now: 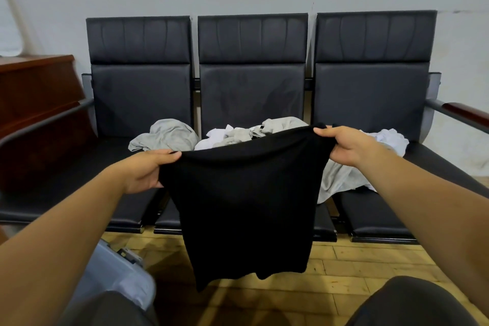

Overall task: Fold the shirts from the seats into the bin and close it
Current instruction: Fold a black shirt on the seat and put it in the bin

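Mid-fold, the left hand (148, 171) and right hand (344, 144) each pinch a top corner of the black shirt (246, 201), hanging lengthwise-doubled over the floor; next likely comes halving it toward the bin (116, 276).

No legible text, labels, brands or numbers anywhere.

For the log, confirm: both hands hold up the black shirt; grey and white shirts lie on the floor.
Not the floor: the head view shows the grey and white shirts on the seats. Left hand and right hand hold up the black shirt.
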### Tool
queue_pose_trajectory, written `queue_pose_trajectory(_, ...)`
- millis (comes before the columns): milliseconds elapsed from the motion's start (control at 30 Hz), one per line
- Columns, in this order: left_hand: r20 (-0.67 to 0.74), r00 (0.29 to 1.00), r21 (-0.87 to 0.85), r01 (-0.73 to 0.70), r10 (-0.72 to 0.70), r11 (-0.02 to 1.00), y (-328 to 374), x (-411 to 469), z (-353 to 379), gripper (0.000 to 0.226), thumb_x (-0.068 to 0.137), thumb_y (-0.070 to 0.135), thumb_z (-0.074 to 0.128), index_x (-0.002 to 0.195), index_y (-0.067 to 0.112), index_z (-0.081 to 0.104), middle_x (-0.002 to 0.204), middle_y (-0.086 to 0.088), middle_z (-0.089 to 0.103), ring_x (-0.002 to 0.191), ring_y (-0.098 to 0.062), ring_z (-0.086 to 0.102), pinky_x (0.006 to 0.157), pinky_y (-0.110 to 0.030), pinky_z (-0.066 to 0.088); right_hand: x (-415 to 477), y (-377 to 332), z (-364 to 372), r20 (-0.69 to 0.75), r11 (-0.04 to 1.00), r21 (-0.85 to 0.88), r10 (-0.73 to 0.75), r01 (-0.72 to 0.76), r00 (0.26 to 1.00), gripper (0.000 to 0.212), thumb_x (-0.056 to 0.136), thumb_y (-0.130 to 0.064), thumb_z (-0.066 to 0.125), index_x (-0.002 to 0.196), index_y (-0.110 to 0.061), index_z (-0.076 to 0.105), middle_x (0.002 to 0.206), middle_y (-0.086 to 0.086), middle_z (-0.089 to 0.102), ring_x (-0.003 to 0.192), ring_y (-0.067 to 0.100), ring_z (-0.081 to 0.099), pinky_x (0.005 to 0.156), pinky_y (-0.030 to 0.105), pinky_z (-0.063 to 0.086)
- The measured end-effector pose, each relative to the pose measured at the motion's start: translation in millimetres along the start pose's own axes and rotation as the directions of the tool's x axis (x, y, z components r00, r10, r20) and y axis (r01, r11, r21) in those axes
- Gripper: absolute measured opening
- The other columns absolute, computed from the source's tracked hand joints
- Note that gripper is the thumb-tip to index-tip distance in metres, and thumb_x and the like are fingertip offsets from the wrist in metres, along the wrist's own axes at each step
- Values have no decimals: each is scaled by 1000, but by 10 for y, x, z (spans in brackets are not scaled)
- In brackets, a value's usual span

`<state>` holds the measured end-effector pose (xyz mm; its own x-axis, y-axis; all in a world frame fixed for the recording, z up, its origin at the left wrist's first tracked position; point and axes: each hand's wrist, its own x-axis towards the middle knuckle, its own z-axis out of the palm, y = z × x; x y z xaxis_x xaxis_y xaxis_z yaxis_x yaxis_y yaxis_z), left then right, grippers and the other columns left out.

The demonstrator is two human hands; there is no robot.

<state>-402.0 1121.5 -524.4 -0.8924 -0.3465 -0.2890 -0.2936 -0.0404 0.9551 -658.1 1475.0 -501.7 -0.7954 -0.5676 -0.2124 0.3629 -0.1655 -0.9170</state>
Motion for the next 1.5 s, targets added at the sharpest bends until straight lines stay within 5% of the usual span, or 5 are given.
queue_pose_trajectory(200,-185,976,-211,-150,112,966,55,34,-10,20,98,17,59,114,18,70,109,-3,75,89,-13,74,73,-29,61,16,12,20,-64,969,-245,-45,28,997,25,89,-1,68,113,-8,66,114,13,70,102,26,70,74,40,59)
queue_pose_trajectory(667,-244,967,-431,-175,72,885,170,73,-74,21,95,10,52,111,6,65,99,-8,74,80,-18,75,77,-33,57,16,79,112,-177,981,-56,171,-183,969,29,93,-24,68,117,-7,66,110,9,73,101,25,70,76,42,58)
queue_pose_trajectory(933,-329,929,-363,-288,167,886,182,151,-70,24,98,3,56,120,2,65,107,-10,75,97,-17,74,88,-31,54,95,56,98,-105,965,238,139,-111,985,34,98,-1,54,132,4,57,127,18,65,115,28,65,94,38,55)
queue_pose_trajectory(1133,-321,927,-36,-216,193,976,118,117,-154,10,100,14,59,103,18,68,100,-6,74,90,-19,71,73,-37,56,104,113,134,-193,952,-302,-4,-56,981,22,98,-11,60,120,-7,63,114,11,70,100,26,69,70,42,56)
queue_pose_trajectory(1500,-461,876,-189,-253,142,949,161,233,-257,21,89,5,70,104,21,70,111,-8,71,95,-19,69,79,-34,56,247,-92,81,-240,924,-365,29,-118,970,13,95,-18,67,101,-7,71,108,10,68,89,22,68,70,33,57)
